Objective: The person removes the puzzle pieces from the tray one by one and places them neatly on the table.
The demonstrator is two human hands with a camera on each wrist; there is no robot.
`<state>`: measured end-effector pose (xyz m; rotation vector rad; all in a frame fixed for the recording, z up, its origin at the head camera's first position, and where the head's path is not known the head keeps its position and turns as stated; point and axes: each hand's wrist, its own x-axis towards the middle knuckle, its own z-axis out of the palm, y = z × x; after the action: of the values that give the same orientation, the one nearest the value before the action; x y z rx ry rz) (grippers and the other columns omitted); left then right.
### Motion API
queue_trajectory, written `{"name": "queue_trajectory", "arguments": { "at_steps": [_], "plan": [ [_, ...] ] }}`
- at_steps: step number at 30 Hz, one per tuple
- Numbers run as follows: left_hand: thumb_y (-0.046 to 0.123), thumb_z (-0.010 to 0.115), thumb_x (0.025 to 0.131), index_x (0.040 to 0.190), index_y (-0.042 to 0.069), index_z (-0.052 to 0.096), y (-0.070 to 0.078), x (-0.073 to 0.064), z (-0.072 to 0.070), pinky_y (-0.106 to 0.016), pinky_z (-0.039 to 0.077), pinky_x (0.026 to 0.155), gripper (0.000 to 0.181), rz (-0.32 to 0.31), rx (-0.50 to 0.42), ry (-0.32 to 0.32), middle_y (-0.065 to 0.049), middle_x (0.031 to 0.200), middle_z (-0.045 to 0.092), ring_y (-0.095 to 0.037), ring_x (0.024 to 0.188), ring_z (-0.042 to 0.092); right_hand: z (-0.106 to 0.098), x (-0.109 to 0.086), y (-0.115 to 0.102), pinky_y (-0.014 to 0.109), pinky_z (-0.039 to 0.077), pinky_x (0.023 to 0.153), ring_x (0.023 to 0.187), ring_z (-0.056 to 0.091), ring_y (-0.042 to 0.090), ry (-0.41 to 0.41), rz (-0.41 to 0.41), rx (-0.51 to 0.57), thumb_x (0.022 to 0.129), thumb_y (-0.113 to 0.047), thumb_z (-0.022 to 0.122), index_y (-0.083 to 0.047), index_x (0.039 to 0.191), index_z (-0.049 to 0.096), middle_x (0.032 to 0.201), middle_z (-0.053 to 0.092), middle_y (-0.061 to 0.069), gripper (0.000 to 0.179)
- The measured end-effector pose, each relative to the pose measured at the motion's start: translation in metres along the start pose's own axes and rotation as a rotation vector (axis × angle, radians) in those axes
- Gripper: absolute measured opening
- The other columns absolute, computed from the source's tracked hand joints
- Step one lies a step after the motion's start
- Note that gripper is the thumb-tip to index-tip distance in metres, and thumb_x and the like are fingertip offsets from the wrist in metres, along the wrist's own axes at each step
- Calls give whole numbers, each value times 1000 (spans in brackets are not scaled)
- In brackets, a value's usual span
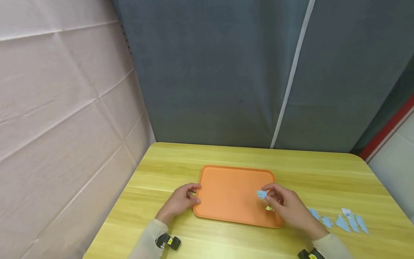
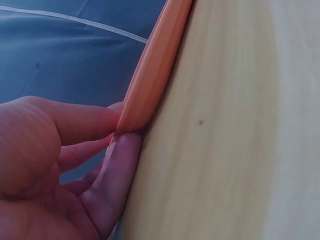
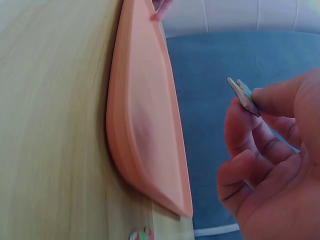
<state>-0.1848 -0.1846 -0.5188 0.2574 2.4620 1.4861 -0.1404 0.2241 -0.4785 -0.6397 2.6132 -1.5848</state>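
Note:
An orange tray lies on the table. My left hand grips its left rim, with thumb and fingers against the edge in the left wrist view. Over the tray's right side, my right hand pinches a small irregular blue picture piece between thumb and forefinger. A yellow-green bit shows just below it; I cannot tell if it belongs to the same piece. In the right wrist view the pinched piece appears edge-on, raised clear of the tray.
Several irregular blue pieces lie on the yellow wood-grain table, right of the right forearm. A small colourful piece shows near the tray in the right wrist view. Behind the table hangs a dark grey-blue curtain; a pale wall covering stands left.

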Motion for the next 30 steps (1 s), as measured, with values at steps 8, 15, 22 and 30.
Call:
{"name": "queue_trajectory", "arguments": {
  "at_steps": [8, 15, 22, 30],
  "plan": [
    [0, 79, 92, 142, 9, 66, 5, 2, -3, -33, 64, 74, 53, -44, -85, -2, -13, 125, 64, -20, 97, 66, -14, -10, 6, 31, 57, 58, 72, 67, 20, 38, 25, -24, 108, -16, 63, -6, 131, 65, 95, 66, 13, 25],
    [-2, 81, 89, 138, 8, 68, 4, 3, -5, -36, 64, 79, 52, -83, -148, 4, -14, 120, 67, -22, 100, 65, -21, -14, 14, 30, 49, 44, 63, 63, 20, 63, 12, -49, 108, -15, 63, -9, 131, 65, 92, 68, 12, 24],
    [-2, 81, 89, 138, 9, 68, -1, 2, -5, -37, 64, 78, 52, -105, -170, -7, -15, 115, 66, -22, 96, 65, -28, -19, 17, 30, 49, 47, 59, 59, 17, 97, 54, -92, 108, -16, 63, -11, 129, 66, 90, 67, 7, 22],
    [-1, 80, 91, 138, 10, 68, -2, 2, -6, -37, 64, 78, 50, -96, -163, -6, -14, 115, 66, -22, 95, 65, -39, -25, 19, 29, 50, 49, 61, 60, 16, 131, 61, -153, 108, -18, 62, -9, 131, 65, 94, 68, 9, 25]
  ]
}}
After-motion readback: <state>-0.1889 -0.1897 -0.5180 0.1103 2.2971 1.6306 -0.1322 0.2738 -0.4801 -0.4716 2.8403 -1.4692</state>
